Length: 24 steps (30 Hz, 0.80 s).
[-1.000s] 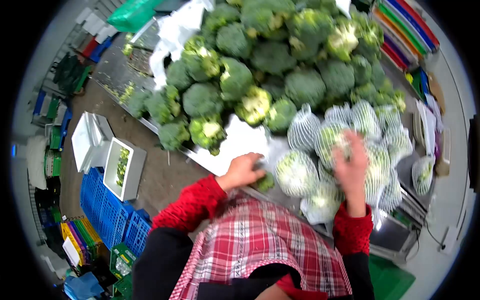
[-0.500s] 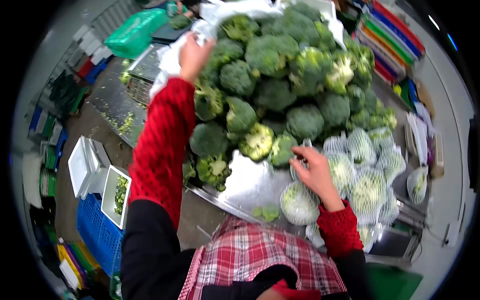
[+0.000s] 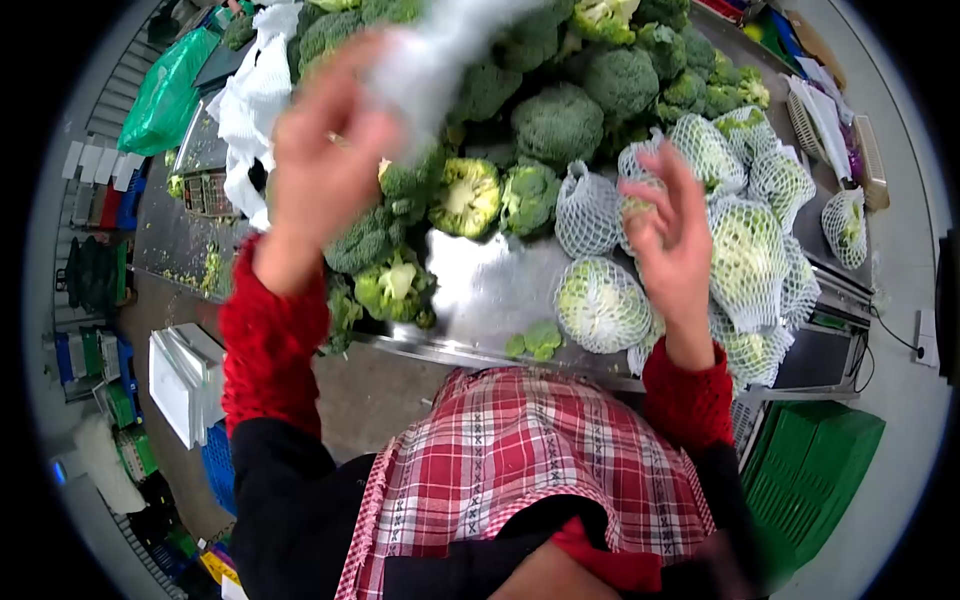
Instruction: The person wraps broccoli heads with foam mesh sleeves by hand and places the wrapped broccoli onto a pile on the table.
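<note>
My left hand [image 3: 325,150], blurred by motion, is closed on a white foam net [image 3: 425,80] above the left part of the broccoli pile. Several green broccoli heads [image 3: 558,122] are heaped on the metal table [image 3: 480,285]. My right hand [image 3: 672,235] is raised with its fingers apart and nothing in them, over the netted broccoli heads [image 3: 742,255] on the right. One netted head [image 3: 602,305] lies near the table's front edge, beside a small loose floret [image 3: 540,340].
More white nets [image 3: 255,105] hang at the left of the pile, near a green plastic bag [image 3: 170,90]. Green crates [image 3: 815,475] stand below the table at the right. White foam boxes [image 3: 185,385] are at the lower left.
My left hand has come back from the white nets with one in its grip. My right hand has risen and opened over the netted heads. The view has shifted.
</note>
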Tool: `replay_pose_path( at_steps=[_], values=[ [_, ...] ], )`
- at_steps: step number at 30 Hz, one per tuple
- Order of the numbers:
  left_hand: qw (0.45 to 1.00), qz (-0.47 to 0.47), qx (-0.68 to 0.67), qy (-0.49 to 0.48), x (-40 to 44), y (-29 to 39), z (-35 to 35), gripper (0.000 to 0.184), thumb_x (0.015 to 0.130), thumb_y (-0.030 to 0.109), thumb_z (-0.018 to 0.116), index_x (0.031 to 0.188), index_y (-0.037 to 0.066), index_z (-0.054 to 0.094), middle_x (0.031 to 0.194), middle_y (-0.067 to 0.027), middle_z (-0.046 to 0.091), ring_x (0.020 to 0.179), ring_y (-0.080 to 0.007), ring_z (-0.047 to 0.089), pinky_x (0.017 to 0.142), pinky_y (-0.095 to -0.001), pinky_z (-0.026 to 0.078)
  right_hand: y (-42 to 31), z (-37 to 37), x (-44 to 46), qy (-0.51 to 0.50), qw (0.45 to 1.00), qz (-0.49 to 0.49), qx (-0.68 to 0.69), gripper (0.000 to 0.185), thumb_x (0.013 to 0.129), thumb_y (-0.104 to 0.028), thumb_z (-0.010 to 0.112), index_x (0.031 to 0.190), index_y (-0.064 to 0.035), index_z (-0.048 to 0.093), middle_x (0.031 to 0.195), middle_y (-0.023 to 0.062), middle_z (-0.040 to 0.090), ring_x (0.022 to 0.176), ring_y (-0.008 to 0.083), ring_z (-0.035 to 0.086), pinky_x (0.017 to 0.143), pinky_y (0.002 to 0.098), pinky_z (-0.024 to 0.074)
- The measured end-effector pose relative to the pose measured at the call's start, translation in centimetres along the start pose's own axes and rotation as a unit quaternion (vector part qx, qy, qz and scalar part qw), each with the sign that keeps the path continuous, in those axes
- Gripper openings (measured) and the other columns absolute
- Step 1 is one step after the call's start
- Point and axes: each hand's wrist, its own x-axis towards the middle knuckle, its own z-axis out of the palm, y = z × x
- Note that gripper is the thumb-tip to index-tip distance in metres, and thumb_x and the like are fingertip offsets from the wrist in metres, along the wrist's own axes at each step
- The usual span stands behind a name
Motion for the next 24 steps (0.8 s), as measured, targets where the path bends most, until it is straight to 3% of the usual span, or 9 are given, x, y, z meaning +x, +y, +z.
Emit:
replay_pose_path(
  at_steps=[2,4,10,11,14,17,20,21,24],
  values=[
    [0.985,-0.022,-0.043,-0.164,-4.2,3.6,3.7,0.041,0.082,0.003,0.055,0.122,0.003,0.055,0.077,-0.0043,0.064,0.064,-0.0092,0.059,0.056,-0.0234,0.046,-0.5,1.0,2.0,-0.058,0.992,0.010,0.110,0.057,0.087,-0.020,0.063,0.134,-0.0039,0.034,0.129,0.0152,0.047,0.100,0.0192,0.057,0.074,0.0283,0.0499],
    [0.945,-0.116,-0.016,-0.304,-6.9,6.1,5.8,0.043,0.080,0.000,0.053,0.123,0.000,0.055,0.075,-0.0035,0.064,0.064,-0.0096,0.059,0.056,-0.0243,0.046,-1.4,1.6,2.1,-0.088,0.974,0.084,0.193,0.042,0.088,-0.018,0.062,0.120,0.0007,0.042,0.099,0.0114,0.063,0.084,0.0160,0.062,0.072,0.0272,0.0504],
    [0.944,-0.183,-0.134,-0.240,-13.8,2.9,8.4,0.040,0.084,0.011,0.060,0.123,0.005,0.055,0.077,-0.0054,0.066,0.068,-0.0158,0.063,0.063,-0.0290,0.049,0.8,-1.9,2.0,-0.034,0.958,0.126,0.254,0.035,0.091,-0.027,0.058,0.112,0.0004,0.050,0.086,0.0097,0.064,0.076,0.0135,0.062,0.067,0.0266,0.0509],
    [0.957,-0.169,-0.030,-0.234,-16.1,1.8,9.8,0.046,0.081,0.018,0.063,0.124,0.007,0.055,0.087,-0.0086,0.064,0.077,-0.0202,0.062,0.067,-0.0316,0.050,3.1,-4.6,2.5,-0.210,0.880,0.160,0.395,0.036,0.091,-0.029,0.056,0.111,-0.0004,0.051,0.083,0.0080,0.063,0.073,0.0136,0.062,0.065,0.0276,0.0506],
    [0.918,-0.114,0.211,-0.317,-23.9,-0.4,15.3,0.061,0.074,0.029,0.069,0.130,0.014,0.050,0.119,-0.0143,0.054,0.101,-0.0349,0.055,0.074,-0.0410,0.052,0.9,-4.7,-2.0,-0.363,0.864,0.303,0.174,0.032,0.092,-0.030,0.052,0.106,-0.0016,0.054,0.077,0.0059,0.060,0.069,0.0152,0.058,0.060,0.0298,0.0482],
    [0.915,-0.167,0.211,-0.299,-27.5,-0.5,17.9,0.062,0.070,0.024,0.070,0.129,0.018,0.051,0.113,-0.0136,0.052,0.099,-0.0335,0.053,0.078,-0.0415,0.051,-0.7,-1.3,-11.0,-0.553,0.767,0.323,0.024,0.027,0.091,-0.023,0.051,0.103,-0.0006,0.060,0.078,0.0096,0.059,0.075,0.0213,0.058,0.065,0.0329,0.0467],
    [0.954,-0.270,-0.062,-0.116,-29.7,-4.1,18.8,0.064,0.068,0.004,0.070,0.128,0.012,0.051,0.104,-0.0107,0.061,0.087,-0.0234,0.061,0.072,-0.0358,0.052,-1.1,1.4,-13.7,-0.530,0.843,0.063,0.070,0.032,0.090,-0.023,0.054,0.114,-0.0029,0.060,0.104,0.0164,0.060,0.091,0.0279,0.058,0.079,0.0371,0.0457],
    [0.820,-0.502,-0.261,-0.085,-28.3,-3.6,17.7,0.062,0.071,-0.003,0.067,0.130,0.008,0.049,0.101,-0.0100,0.062,0.081,-0.0188,0.063,0.065,-0.0298,0.054,-1.3,2.5,-13.8,-0.505,0.858,0.020,0.089,0.033,0.091,-0.024,0.053,0.115,-0.0033,0.060,0.107,0.0172,0.058,0.094,0.0293,0.057,0.081,0.0379,0.0454],
    [0.752,-0.511,-0.411,0.063,-25.0,-1.8,13.8,0.059,0.077,-0.007,0.061,0.132,0.004,0.044,0.099,-0.0090,0.062,0.079,-0.0170,0.063,0.061,-0.0281,0.055,-1.1,4.6,-13.5,-0.546,0.824,0.053,0.142,0.033,0.092,-0.026,0.051,0.114,-0.0038,0.060,0.106,0.0173,0.059,0.097,0.0315,0.058,0.083,0.0388,0.0463]
  ],
)
